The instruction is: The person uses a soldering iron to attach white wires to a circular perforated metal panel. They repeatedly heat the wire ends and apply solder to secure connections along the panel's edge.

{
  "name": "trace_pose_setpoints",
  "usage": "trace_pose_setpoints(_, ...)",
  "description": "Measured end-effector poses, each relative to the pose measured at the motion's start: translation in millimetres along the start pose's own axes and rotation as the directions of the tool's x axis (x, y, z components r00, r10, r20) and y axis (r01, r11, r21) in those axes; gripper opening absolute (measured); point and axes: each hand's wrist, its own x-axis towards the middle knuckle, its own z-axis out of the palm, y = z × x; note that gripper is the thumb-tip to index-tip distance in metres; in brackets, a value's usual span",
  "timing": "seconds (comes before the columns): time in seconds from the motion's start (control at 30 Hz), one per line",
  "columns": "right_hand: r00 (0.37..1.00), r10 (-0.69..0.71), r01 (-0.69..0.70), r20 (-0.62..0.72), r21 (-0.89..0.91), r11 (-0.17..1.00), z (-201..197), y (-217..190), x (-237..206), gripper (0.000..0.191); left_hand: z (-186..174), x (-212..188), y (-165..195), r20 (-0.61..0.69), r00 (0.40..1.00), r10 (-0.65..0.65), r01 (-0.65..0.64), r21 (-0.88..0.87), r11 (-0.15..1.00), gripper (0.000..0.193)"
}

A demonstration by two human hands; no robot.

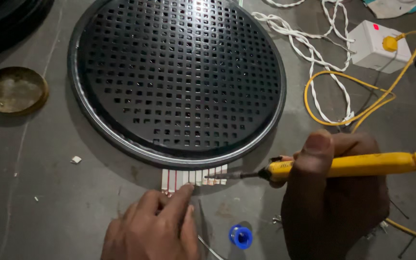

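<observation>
My right hand (335, 202) grips a yellow soldering iron (362, 165), its dark tip (227, 176) touching the right end of a row of white strips (193, 177). The strips stick out from under the near rim of a large round black perforated grille (176, 79). My left hand (152, 228) rests on the table, forefinger pressing on the strips near their middle. A thin solder wire (208, 245) runs under that hand.
A blue solder spool (240, 236) lies between my hands. A white socket box (375, 45) with a yellow plug, yellow cable (343, 123) and white twisted cord (314, 53) sit at the upper right. A round brass lid (13, 90) lies at the left.
</observation>
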Motion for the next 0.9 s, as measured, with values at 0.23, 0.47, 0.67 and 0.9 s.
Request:
trace_pose_setpoints(0.23, 0.995, 0.097, -0.086, -0.024, 0.291, 0.953, -4, 3, 11, 0.019, 0, -6, 6, -0.12, 0.992, 0.04, -0.036, 0.038, 0.999, 0.054)
trace_pose_setpoints(0.47, 0.99, 0.039, -0.006, -0.132, 0.238, 0.971, -39, 54, 51, 0.027, 61, 4, -1, -0.191, 0.893, 0.407, -0.41, 0.025, 0.912, 0.027)
trace_pose_setpoints(0.67, 0.959, 0.178, -0.104, -0.219, 0.312, 0.944, -62, 94, 66, 0.031, 111, -6, 17, -0.444, 0.637, 0.63, -0.636, 0.16, 0.755, 0.027)
trace_pose_setpoints(0.9, 0.924, 0.327, -0.232, -0.197, 0.39, 0.891, -75, 92, 68, 0.04, 143, -21, 95, -0.476, 0.845, 0.245, -0.477, -0.46, 0.749, 0.021)
